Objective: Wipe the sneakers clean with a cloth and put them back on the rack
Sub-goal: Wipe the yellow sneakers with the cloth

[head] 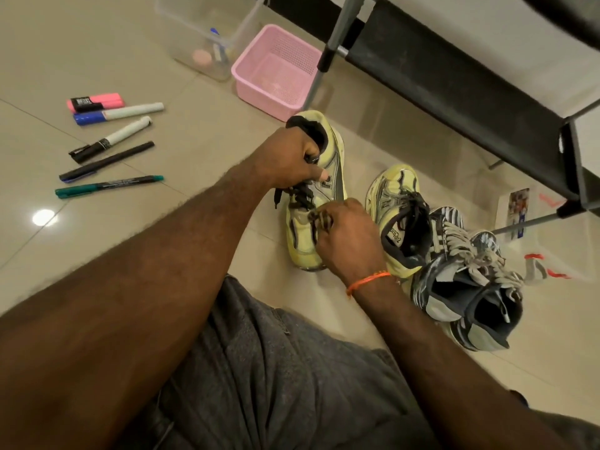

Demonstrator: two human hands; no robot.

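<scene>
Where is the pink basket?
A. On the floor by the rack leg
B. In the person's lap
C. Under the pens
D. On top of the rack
A: the pink basket sits on the tiled floor, right beside the rack leg.
</scene>
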